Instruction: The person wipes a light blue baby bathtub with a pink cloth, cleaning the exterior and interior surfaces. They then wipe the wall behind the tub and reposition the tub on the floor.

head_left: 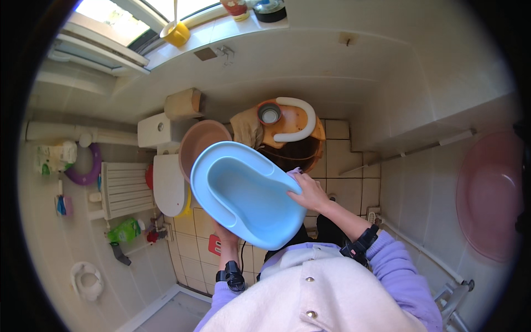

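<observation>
A light-blue plastic baby bathtub-shaped basin (257, 195) is held up, tilted, before my body. My left hand (226, 234) supports its lower left edge from beneath; most of its fingers are hidden by the basin. At the upper right rim, my right hand (308, 191) grips the edge, with a purple cloth (294, 172) between its fingers and the rim. Behind the basin stand a brown plastic tub (203, 139) and a wooden bucket (317, 155), whose partial lid (292, 120) carries a metal bowl (269, 113) and a white curved tube.
A white toilet (169, 182) stands at the left beside a slatted radiator (126, 189). On the windowsill (220, 30) sits a yellow cup (176, 34). A pink basin (491, 195) is at the right wall, near a thin leaning rod (390, 157).
</observation>
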